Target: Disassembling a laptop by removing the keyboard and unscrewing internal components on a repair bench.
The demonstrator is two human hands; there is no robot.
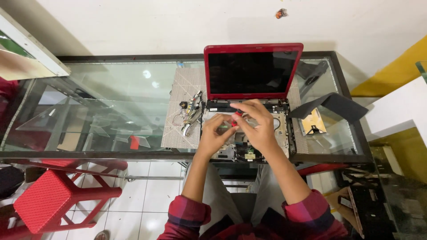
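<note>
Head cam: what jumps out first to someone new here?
The red laptop stands open at the middle of the glass table, its base stripped so the inner parts show. Both hands work over that base: the left hand beside the right hand, which seems to hold a small red-handled tool. Loose removed parts lie on the mat to the left, a red stool below.

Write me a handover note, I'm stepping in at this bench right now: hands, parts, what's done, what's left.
Left hand: rests on the opened base of the red laptop, fingers by a small green piece.
Right hand: over the base, holding a red-handled tool.
Done: keyboard cover off, boards exposed; removed metal parts lie on the grey mat to the left; black panel on the glass table to the right.
Left: the inside work is unfinished.
</note>
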